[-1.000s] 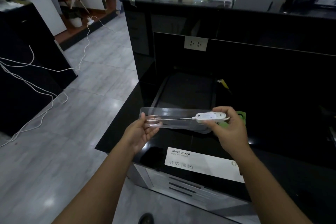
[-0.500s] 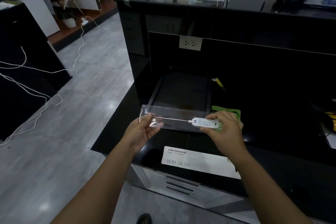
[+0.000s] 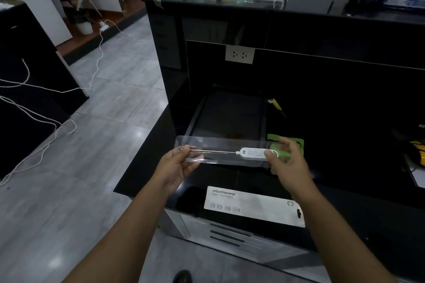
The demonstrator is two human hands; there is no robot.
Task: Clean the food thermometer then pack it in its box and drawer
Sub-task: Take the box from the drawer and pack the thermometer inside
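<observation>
The food thermometer [image 3: 251,153], white-bodied with a thin metal probe pointing left, lies in a clear plastic tray [image 3: 220,142] held above the black counter. My left hand [image 3: 178,167] grips the tray's left end, thumb over the probe tip. My right hand [image 3: 288,163] is at the tray's right end, its thumb pressing the end of the thermometer's white body. The white thermometer box [image 3: 253,207], printed with text and icons, lies flat on the counter near its front edge, just below my hands.
A green cloth [image 3: 296,142] lies on the black counter [image 3: 147,156] behind my right hand. A dark recessed tray [image 3: 227,115] sits beyond. A yellow-and-black object [image 3: 417,154] is at the right. White cables [image 3: 46,131] trail across the grey floor left. A person stands far back.
The thermometer has slid left into the clear tray. My right hand has loosened from gripping its body to pressing its end with the thumb.
</observation>
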